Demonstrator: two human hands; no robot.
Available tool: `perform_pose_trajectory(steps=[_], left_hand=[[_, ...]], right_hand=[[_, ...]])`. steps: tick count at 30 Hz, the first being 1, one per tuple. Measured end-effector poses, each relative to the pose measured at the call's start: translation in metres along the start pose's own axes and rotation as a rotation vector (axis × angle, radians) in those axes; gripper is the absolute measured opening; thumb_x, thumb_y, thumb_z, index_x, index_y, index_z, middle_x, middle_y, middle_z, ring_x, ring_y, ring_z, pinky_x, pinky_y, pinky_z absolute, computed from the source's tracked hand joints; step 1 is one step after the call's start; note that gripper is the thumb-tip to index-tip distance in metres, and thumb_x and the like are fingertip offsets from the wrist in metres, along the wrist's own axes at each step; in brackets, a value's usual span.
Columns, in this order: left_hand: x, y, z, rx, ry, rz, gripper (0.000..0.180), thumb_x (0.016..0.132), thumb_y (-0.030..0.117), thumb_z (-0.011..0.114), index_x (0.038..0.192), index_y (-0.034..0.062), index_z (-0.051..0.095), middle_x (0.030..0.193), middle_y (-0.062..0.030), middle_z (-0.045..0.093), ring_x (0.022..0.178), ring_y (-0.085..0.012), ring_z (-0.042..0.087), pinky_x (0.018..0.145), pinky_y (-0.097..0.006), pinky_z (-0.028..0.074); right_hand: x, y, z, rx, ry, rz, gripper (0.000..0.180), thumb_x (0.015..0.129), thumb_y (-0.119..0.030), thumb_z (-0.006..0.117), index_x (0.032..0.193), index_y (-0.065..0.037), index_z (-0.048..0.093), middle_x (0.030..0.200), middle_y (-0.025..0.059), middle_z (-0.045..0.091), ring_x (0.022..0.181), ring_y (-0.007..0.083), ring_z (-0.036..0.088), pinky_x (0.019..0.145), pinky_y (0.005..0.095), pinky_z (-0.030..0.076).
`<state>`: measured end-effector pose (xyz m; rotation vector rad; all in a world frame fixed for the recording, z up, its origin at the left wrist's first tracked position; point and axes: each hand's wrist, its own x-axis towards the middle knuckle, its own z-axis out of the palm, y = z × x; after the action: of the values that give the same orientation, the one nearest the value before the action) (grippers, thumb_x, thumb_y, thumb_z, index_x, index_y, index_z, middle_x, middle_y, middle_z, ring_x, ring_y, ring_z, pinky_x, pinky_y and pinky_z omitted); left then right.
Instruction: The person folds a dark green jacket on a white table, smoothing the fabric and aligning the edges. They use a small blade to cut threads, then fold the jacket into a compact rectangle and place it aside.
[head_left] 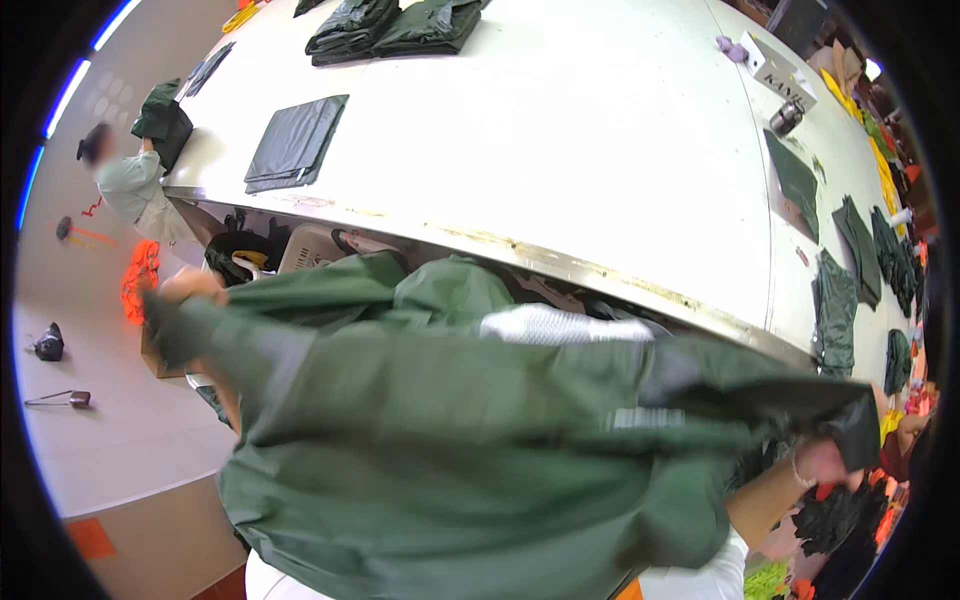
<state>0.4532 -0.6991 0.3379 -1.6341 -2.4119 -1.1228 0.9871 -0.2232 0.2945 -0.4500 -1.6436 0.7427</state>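
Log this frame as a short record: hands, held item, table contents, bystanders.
left hand: gripping one end of the dark green waterproof garment, raised
right hand: gripping the other end, spreading it wide
garment: held in front of the table edge, with grey panels
large white table: flat folded dark grey sheet, pile of folded dark green garments, more along the right side
other person: at the far left corner of the table
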Motion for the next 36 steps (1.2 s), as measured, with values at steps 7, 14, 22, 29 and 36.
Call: perform_pose_trajectory(steps=[7,14,22,29,36], left_hand=[[0.064,0.053,-0.001,0.248,0.773,0.04,0.028,0.08,0.02,0.069,0.066,0.0035,0.052,0.056,-0.0099,0.05,0.048,-0.0225,0.05,0.045,-0.032,0.037],[0.235,-0.011,0.074,0.551,0.773,0.002,0.036,0.084,0.027,0.067,0.063,0.003,0.051,0.052,-0.0126,0.047,0.045,-0.0253,0.048,0.044,-0.035,0.036],[0.452,-0.149,0.34,0.822,0.179,-0.183,0.058,0.089,0.058,0.042,0.072,0.0085,0.065,0.072,-0.0141,0.066,0.071,-0.0338,0.064,0.061,-0.045,0.049],[0.458,-0.221,0.488,0.776,-0.283,-0.479,0.059,0.09,0.056,0.043,0.076,0.0058,0.07,0.075,-0.0157,0.067,0.074,-0.0335,0.065,0.066,-0.041,0.05],[0.458,-0.235,0.523,0.712,-0.2,-0.613,0.05,0.084,0.054,0.055,0.099,0.0083,0.065,0.091,-0.0123,0.066,0.089,-0.0283,0.062,0.079,-0.041,0.043]], right_hand=[[0.07,-0.032,0.027,-0.373,-0.062,-0.669,0.041,0.096,-0.029,0.037,0.094,0.007,0.056,0.074,0.0139,0.056,0.06,0.0215,0.052,0.051,0.0319,0.04],[0.18,0.136,0.03,-0.996,-0.086,-0.443,0.034,0.094,-0.028,0.051,0.103,0.003,0.062,0.102,0.0182,0.065,0.093,0.0268,0.062,0.091,0.0349,0.046],[0.206,0.427,0.225,-1.029,-0.449,0.031,0.043,0.096,-0.048,0.037,0.083,-0.009,0.049,0.063,0.0207,0.059,0.062,0.0435,0.058,0.052,0.051,0.044],[0.127,0.562,0.26,-1.19,-0.736,0.401,0.04,0.097,-0.043,0.037,0.083,-0.007,0.049,0.07,0.0181,0.064,0.065,0.0379,0.063,0.056,0.0464,0.049],[0.126,0.544,0.26,-1.027,-0.507,0.623,0.034,0.095,-0.041,0.046,0.096,-0.007,0.052,0.078,0.013,0.066,0.073,0.032,0.064,0.066,0.0424,0.048]])
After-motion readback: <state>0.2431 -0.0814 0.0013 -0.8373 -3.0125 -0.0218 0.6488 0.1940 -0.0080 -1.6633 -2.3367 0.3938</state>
